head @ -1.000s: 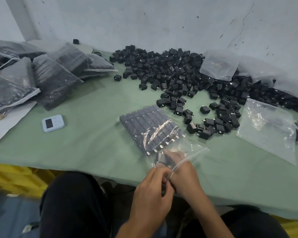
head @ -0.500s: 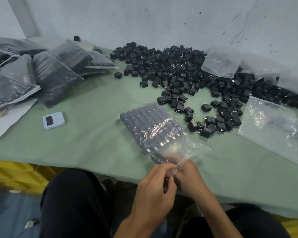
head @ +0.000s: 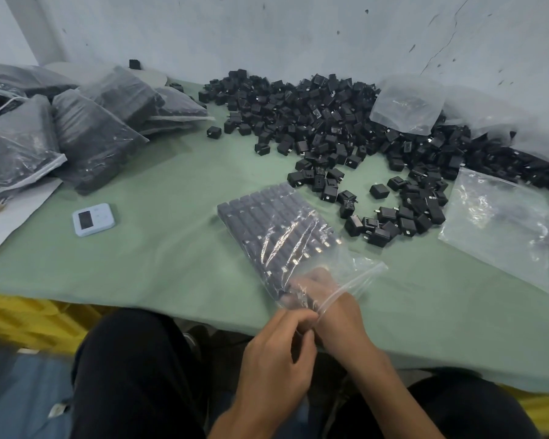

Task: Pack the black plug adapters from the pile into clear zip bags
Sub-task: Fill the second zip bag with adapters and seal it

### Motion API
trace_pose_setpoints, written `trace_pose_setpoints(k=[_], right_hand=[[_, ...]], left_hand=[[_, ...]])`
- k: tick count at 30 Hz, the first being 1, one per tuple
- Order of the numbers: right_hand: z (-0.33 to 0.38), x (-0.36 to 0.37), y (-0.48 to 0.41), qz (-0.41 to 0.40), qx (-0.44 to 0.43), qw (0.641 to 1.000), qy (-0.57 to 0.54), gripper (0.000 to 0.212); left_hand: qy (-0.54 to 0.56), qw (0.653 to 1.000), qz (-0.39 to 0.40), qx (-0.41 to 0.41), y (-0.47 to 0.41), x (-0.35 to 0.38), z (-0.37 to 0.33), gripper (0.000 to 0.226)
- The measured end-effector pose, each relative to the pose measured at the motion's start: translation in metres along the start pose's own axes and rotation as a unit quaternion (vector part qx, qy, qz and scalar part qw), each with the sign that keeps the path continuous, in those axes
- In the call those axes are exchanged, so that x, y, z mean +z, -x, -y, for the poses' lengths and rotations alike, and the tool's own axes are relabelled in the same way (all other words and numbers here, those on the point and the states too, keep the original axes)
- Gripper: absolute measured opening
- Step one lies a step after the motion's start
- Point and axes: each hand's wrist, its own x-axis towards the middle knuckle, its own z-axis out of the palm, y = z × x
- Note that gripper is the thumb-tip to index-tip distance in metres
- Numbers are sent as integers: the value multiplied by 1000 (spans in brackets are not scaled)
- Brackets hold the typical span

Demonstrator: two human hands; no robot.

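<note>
left hand (head: 279,353) pinches the zip bag (head: 358,270) mouth in a curled grip; right hand (head: 330,308) is inside, its grip unclear. pushing too hard may disorder the plug adapters (head: 267,223) rowed just ahead of it.

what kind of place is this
Probably a small packing workshop: a big loose pile of black adapters on a green table, filled zip bags stacked at the left, and another bag partly filled in front.
</note>
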Motion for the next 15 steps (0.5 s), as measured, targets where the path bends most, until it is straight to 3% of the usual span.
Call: trace_pose_setpoints(k=[3, 8, 11, 15], right_hand=[[4, -2, 6, -34, -26, 999, -19, 32], [-1, 2, 3, -52, -35, 998, -20, 31], [-1, 8, -1, -70, -15, 997, 28, 31], [-5, 12, -1, -114, -60, 991, 41, 23]], left_hand=[[6, 1000, 5, -15, 2, -3, 2, 24], [18, 1000, -17, -1, -4, -8, 4, 17], [-17, 995, -71, -67, -16, -18, 23, 25], [-120, 989, -1, -87, -42, -40, 47, 43]])
